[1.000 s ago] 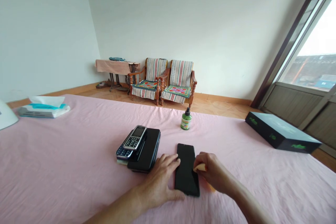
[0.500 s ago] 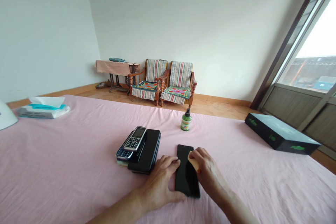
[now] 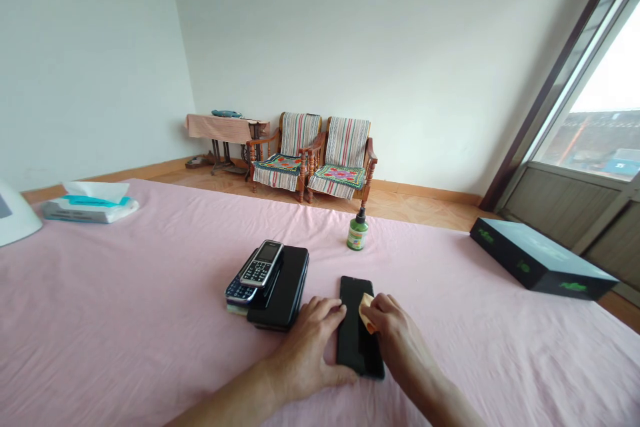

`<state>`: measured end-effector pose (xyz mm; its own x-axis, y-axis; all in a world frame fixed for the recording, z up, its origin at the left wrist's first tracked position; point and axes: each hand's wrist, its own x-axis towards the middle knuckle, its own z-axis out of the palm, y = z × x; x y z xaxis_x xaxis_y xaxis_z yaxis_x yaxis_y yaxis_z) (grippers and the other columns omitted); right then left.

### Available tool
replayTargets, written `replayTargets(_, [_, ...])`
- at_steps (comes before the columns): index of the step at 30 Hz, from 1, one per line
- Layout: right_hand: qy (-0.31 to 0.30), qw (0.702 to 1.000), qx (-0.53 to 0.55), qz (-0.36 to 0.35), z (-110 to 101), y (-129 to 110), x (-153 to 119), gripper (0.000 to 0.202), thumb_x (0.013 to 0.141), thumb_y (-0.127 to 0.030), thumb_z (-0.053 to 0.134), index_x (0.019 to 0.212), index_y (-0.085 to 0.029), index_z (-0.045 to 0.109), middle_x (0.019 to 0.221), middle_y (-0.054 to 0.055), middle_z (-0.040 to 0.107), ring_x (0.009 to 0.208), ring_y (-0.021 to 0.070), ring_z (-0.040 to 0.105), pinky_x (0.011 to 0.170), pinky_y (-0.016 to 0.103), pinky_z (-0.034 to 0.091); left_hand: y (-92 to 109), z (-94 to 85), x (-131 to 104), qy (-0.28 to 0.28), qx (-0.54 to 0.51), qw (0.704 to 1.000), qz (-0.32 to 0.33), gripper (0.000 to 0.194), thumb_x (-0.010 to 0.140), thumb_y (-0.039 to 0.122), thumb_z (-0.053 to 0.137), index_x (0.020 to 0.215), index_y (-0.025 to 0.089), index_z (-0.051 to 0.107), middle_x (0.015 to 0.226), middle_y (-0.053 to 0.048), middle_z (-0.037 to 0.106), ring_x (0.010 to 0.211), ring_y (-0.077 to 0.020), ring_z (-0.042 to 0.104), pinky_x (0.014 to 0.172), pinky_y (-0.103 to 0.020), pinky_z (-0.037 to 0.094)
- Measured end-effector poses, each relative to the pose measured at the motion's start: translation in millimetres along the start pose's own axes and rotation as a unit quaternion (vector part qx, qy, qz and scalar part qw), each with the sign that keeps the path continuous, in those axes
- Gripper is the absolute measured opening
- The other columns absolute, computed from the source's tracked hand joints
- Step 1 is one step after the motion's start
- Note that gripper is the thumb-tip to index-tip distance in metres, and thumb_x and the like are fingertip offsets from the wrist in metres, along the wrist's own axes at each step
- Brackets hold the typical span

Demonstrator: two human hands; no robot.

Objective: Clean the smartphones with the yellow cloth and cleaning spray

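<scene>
A black smartphone (image 3: pixel 356 340) lies flat on the pink cloth in front of me. My left hand (image 3: pixel 313 343) holds it steady, fingertips at its left edge and thumb at its lower end. Pinched in my right hand (image 3: pixel 393 327) is a small yellow wiping cloth (image 3: pixel 369 313), pressed against the phone's screen near the right side. Left of the smartphone is a stack: a silver-black keypad phone (image 3: pixel 263 263) on top, a dark blue keypad phone (image 3: pixel 241 291) under it, and black flat devices (image 3: pixel 287 287) below.
Beyond the phone stands a green spray bottle (image 3: pixel 357 232). A black box (image 3: pixel 543 263) with green lettering is at the right. At the left are a wet-wipe pack (image 3: pixel 90 209) and a white object (image 3: pixel 17 217), cut off by the frame. Two chairs (image 3: pixel 337 153) stand past the pink-covered surface (image 3: pixel 165 267).
My right hand has shifted slightly down the screen with the cloth, which now shows more of its folds. My left hand keeps its place on the phone. The view has turned a little.
</scene>
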<state>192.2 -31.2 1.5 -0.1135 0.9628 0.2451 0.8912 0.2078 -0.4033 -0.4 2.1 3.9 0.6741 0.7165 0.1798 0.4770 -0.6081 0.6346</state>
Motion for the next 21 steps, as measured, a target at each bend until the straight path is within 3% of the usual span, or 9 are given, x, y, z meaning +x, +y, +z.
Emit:
replayTargets(3, [0.012, 1.0, 0.012, -0.002, -1.5, 1.7, 5.5, 0.031, 0.086, -0.003, 0.041, 0.083, -0.019, 0.066, 0.085, 0.006, 0.058, 0.083, 0.0178, 0.052, 0.07, 0.025, 0.039, 1.1, -0.1, -0.1, -0.003, 0.003, 1.0, -0.005, 0.083, 0.053, 0.044, 0.085, 0.127, 0.021, 0.054, 0.132, -0.011, 0.05, 0.121, -0.033, 0.042, 0.105, -0.047, 0.032])
replayTargets(9, [-0.02, 0.999, 0.037, -0.014, -3.9, 1.6, -1.6, 0.032, 0.083, -0.002, 0.041, 0.076, -0.021, 0.066, 0.085, 0.005, 0.059, 0.082, 0.0171, 0.053, 0.07, 0.024, 0.04, 1.4, -0.6, 0.0, -0.002, 0.008, 1.0, -0.005, 0.083, 0.052, 0.043, 0.086, 0.125, 0.021, 0.055, 0.133, -0.01, 0.049, 0.121, -0.0322, 0.042, 0.106, -0.046, 0.032])
replayTargets(14, [0.005, 0.999, 0.03, -0.019, -6.5, -0.2, 4.9, 0.029, 0.087, -0.006, 0.041, 0.083, -0.02, 0.066, 0.087, 0.006, 0.062, 0.085, 0.0181, 0.052, 0.071, 0.025, 0.039, 4.4, -2.0, 0.5, -0.008, 0.005, 1.0, -0.013, 0.083, 0.054, 0.042, 0.085, 0.127, 0.021, 0.053, 0.133, -0.011, 0.049, 0.121, -0.033, 0.041, 0.106, -0.047, 0.031])
replayTargets(21, [-0.007, 0.999, 0.043, -0.03, -7.3, -2.6, 4.7, 0.029, 0.087, -0.005, 0.042, 0.075, -0.019, 0.064, 0.083, 0.004, 0.063, 0.081, 0.0165, 0.052, 0.069, 0.023, 0.039, 2.6, -0.6, 0.6, -0.004, 0.004, 1.0, -0.006, 0.081, 0.052, 0.038, 0.086, 0.126, 0.023, 0.055, 0.133, -0.009, 0.049, 0.122, -0.0325, 0.041, 0.106, -0.045, 0.031])
